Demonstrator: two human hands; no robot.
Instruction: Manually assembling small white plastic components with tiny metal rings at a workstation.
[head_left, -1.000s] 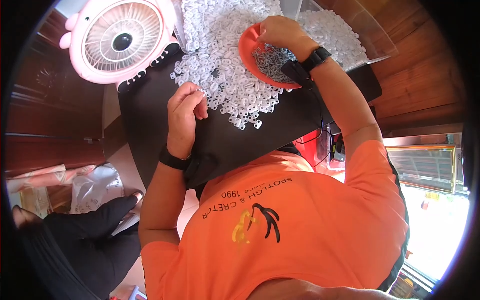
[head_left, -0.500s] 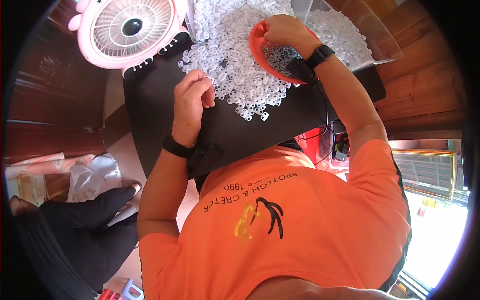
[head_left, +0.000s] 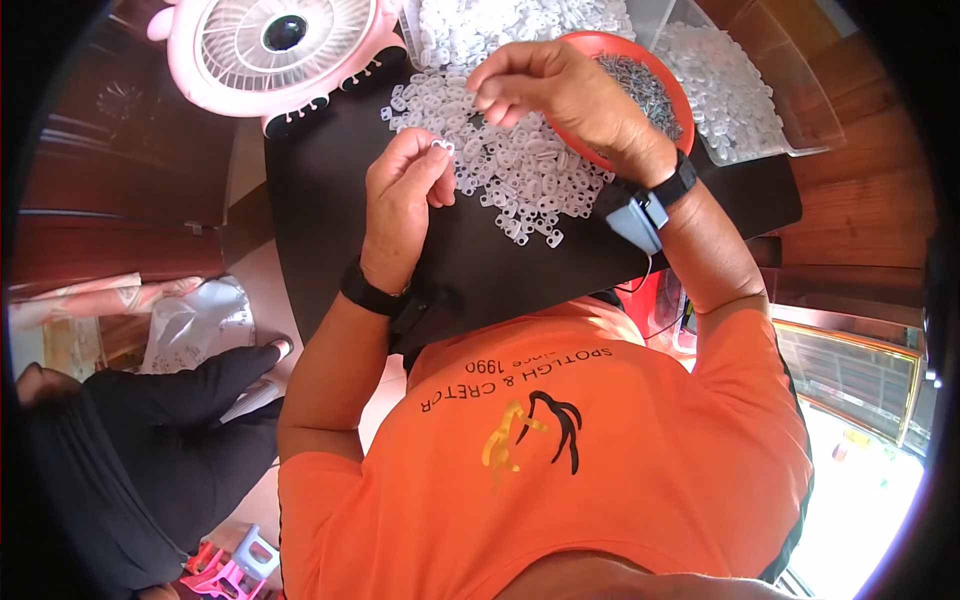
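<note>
Near the left side of a pile of small white plastic pieces (head_left: 540,185), my left hand (head_left: 400,205) is closed. Between its thumb and forefinger sits one white piece with holes (head_left: 443,148). My right hand (head_left: 575,95) is over the pile, beside an orange bowl (head_left: 684,105), with thumb and fingertips drawn together. Whatever those fingertips may hold is too small to make out. Inside the bowl lie many thin grey metal pins or screws (head_left: 640,85); my right hand and wrist hide part of its near-left side.
A pink fan (head_left: 215,85) stands at the far left of the dark table (head_left: 335,215). At the far right, a clear bin (head_left: 812,148) holds more white pieces. A person in dark clothes (head_left: 180,460) is at the left, near small plastic stools (head_left: 255,555).
My right hand has come out of the orange bowl and moved left over the pile, closer to my left hand. The white piece now shows clearly at my left fingertips. The whole view has shifted slightly.
</note>
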